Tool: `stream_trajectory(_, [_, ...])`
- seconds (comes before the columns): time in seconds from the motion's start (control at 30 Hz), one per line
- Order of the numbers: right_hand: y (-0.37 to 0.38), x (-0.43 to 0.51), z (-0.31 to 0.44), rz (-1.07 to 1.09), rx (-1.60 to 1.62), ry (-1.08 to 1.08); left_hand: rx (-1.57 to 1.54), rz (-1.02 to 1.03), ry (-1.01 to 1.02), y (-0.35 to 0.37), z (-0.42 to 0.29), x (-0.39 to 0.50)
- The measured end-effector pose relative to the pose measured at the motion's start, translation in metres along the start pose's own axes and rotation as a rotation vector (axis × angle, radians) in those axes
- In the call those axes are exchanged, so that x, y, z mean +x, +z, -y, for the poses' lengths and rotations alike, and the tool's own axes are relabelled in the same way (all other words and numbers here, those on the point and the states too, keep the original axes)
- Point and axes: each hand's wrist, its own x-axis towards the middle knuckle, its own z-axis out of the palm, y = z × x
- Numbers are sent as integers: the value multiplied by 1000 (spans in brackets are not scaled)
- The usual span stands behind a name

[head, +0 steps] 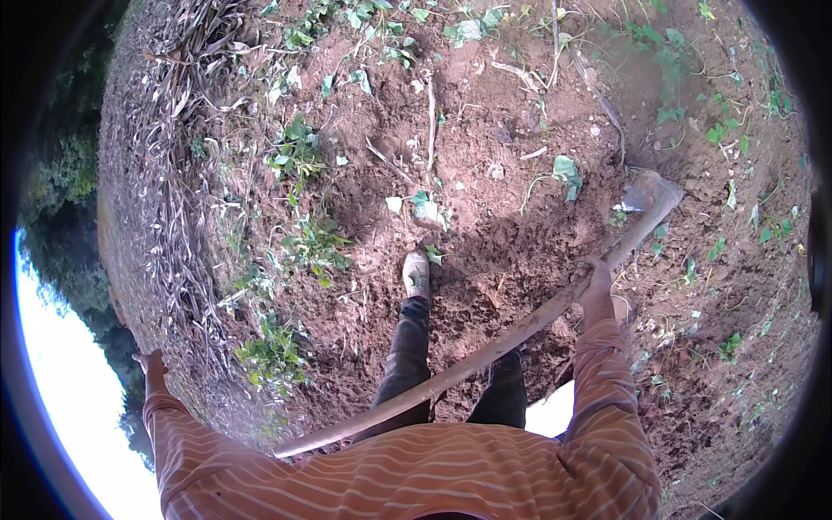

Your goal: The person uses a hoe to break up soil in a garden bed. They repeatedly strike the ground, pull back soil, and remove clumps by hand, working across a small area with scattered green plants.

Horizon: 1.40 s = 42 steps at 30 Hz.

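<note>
My right hand (598, 276) grips the long wooden handle (494, 344) of a hoe, close to the head end. The handle slants across my body, its butt end low on the left by my waist. The metal hoe blade (643, 188) is at the right, over the reddish-brown soil; whether it touches the ground I cannot tell. My left hand (151, 362) is stretched out to the far left, away from the hoe, fingers apart, with nothing visible in it.
Broken soil (481, 286) surrounds my shoe (416, 273). Leafy green plants (315, 247) grow at left, beside a row of dry stalks (179, 195). Loose vines (656, 58), sticks (431, 127) and a torn leaf (567, 172) lie ahead. An unclear white object (552, 413) shows near my right elbow.
</note>
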Motion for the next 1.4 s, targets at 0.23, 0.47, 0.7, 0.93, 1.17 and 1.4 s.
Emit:
stream_trajectory(0.23, [24, 13, 4, -45, -60, 4, 52, 154, -141, -73, -28, 42])
stream_trajectory(0.47, [56, 14, 6, -92, -91, 35, -49, 1376, 498, 105, -118, -285])
stream_trajectory(0.7, [40, 15, 5, -45, -46, -42, 507, 1457, 1242, 71, -79, -474])
stream_trajectory(0.93, [10, -72, -83, -72, 83, 59, 474, 1354, 1080, 45, 13, -430])
stream_trajectory(1.17, [-2, -143, -199, -144, 48, 206, 729, 1060, 1133, 5, 116, -360])
stream_trajectory(1.4, [-8, -164, -48, -134, 346, -145, 452, 1009, 1606, 119, -25, -404])
